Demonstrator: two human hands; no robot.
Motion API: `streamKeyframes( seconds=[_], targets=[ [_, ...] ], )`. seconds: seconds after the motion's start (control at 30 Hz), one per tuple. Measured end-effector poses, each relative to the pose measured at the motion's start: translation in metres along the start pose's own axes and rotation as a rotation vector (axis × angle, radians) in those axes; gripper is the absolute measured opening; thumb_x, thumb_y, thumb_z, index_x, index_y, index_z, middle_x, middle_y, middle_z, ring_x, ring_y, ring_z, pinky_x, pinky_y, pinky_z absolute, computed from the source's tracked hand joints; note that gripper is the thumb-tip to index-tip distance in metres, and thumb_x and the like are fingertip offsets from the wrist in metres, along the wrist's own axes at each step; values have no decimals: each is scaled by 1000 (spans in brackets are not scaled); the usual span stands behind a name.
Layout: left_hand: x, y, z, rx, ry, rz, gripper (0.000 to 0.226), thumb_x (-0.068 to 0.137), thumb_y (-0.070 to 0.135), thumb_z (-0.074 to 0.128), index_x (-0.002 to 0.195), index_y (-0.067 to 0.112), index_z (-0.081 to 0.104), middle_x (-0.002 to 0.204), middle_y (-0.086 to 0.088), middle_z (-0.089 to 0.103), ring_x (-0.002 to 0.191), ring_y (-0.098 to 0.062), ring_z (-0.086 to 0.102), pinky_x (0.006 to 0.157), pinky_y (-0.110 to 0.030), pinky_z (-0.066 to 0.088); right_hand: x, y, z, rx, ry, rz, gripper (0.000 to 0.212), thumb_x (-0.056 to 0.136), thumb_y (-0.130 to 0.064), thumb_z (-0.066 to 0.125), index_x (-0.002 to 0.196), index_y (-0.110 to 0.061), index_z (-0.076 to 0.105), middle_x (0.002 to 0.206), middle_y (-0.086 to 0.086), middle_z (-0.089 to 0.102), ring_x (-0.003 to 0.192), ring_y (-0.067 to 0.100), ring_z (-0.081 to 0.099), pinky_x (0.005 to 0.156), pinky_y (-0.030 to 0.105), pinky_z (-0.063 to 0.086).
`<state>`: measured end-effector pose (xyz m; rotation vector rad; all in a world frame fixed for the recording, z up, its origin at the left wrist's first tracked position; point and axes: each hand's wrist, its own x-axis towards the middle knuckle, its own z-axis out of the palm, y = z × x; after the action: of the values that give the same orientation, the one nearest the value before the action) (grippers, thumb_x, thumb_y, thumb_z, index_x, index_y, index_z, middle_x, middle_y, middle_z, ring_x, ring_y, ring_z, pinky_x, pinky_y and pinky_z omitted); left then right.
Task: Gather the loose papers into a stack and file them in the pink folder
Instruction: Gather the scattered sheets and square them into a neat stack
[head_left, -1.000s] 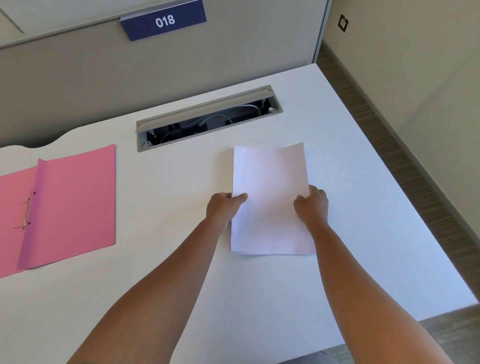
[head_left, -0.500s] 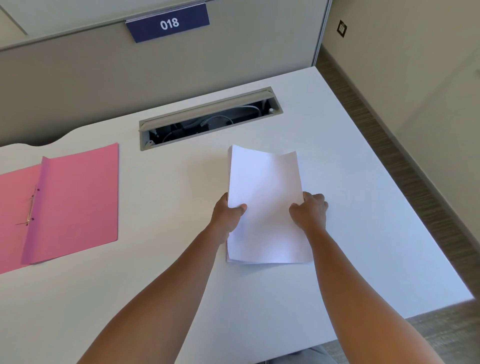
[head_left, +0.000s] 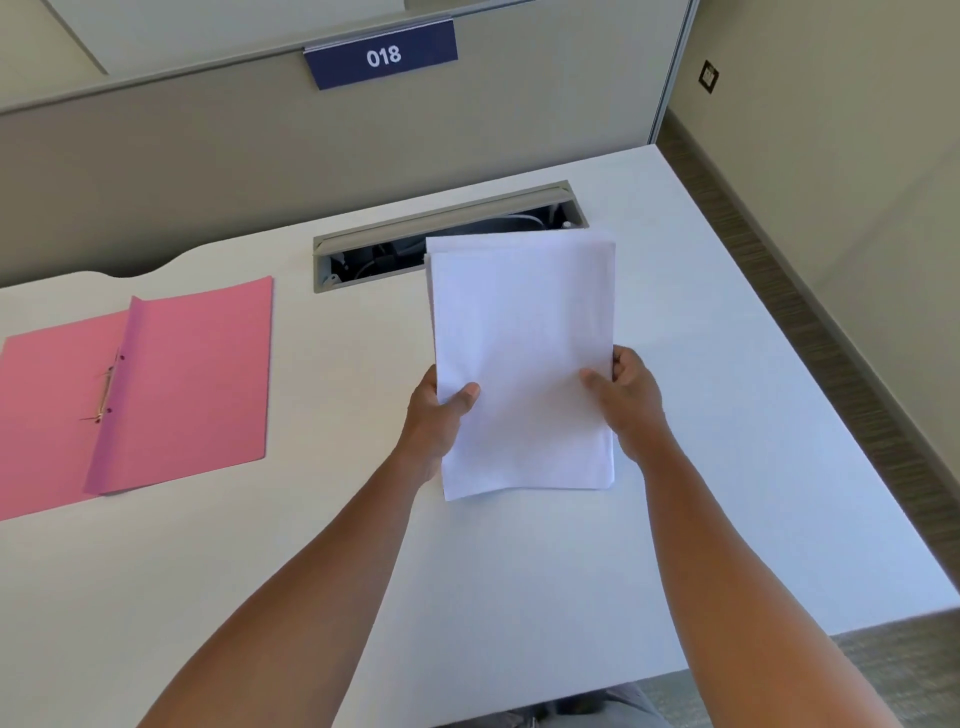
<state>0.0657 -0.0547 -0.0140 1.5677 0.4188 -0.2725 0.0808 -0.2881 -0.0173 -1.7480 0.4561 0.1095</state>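
Both hands are clamped on the stack of white papers: the left hand pinches its left edge with the thumb lying on the top sheet and the fingers hidden underneath, and the right hand grips the right edge the same way, thumb on top. The stack is held just above the desk, tilted with its far end raised, and that far end overlaps the right part of the cable slot in the desk. The sheets are not fully squared; a second edge shows just behind the top sheet at the far end. Taking the slot as the landmark, the pink folder lies open and flat on the desk, to the left of the slot and nearer the person, well apart from the stack. Its metal fastener sits along the fold. Behind the slot stands a grey partition carrying a blue sign reading 018. Right of the slot, past the desk edge, is striped floor.
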Motion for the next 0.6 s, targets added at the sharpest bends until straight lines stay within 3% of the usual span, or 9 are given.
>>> streamKeyframes(
  seconds=[0.13, 0.23, 0.33, 0.37, 0.43, 0.5, 0.6],
  targets=[
    [-5, 13, -3, -47, 52, 98, 29, 95, 15, 66, 124, 20, 63, 118, -1, 73, 112, -26, 68, 98, -43, 53, -8, -21, 5, -76, 53, -171, 17, 88, -22, 58, 103, -28, 51, 86, -17, 61, 71, -11, 56, 57, 9, 41],
    [-9, 24, -2, -51, 95, 168, 29, 95, 13, 66, 124, 16, 63, 119, -3, 73, 110, -24, 68, 95, -39, 53, -13, -36, 10, -77, 75, -239, 15, 90, -20, 55, 98, -29, 44, 85, -17, 57, 69, -17, 52, 50, 1, 36],
    [-14, 31, -2, -33, 131, 193, 31, 95, 14, 66, 125, 9, 63, 105, 5, 73, 79, -6, 68, 81, -27, 52, -17, -41, 14, -76, 76, -282, 20, 91, -12, 51, 100, -25, 40, 87, -19, 53, 74, -22, 50, 53, -1, 35],
    [-15, 32, -1, -36, 143, 190, 32, 94, 15, 68, 124, 8, 63, 101, 7, 72, 72, -7, 65, 83, -28, 55, -19, -41, 16, -74, 68, -286, 21, 91, -9, 50, 102, -24, 39, 88, -19, 52, 75, -22, 50, 54, -2, 35],
    [-20, 35, 0, -79, 161, 211, 36, 90, 15, 73, 124, 10, 62, 107, 5, 73, 86, -13, 70, 92, -32, 57, -21, -39, 19, -76, 49, -279, 22, 92, -7, 49, 104, -23, 39, 90, -19, 52, 76, -20, 51, 56, -1, 36],
    [-23, 39, 1, -120, 192, 272, 39, 85, 20, 78, 121, 16, 62, 114, 3, 73, 103, -13, 70, 92, -29, 56, -23, -36, 20, -77, 40, -281, 24, 92, -6, 50, 106, -22, 39, 91, -19, 52, 76, -20, 51, 58, -2, 37],
    [-27, 50, 5, -201, 243, 377, 35, 84, 37, 75, 109, 17, 61, 107, 4, 70, 99, -13, 66, 93, -34, 52, -25, -36, 17, -87, 37, -300, 22, 92, -6, 50, 104, -21, 40, 90, -18, 54, 77, -20, 52, 59, -2, 37]
  ],
)
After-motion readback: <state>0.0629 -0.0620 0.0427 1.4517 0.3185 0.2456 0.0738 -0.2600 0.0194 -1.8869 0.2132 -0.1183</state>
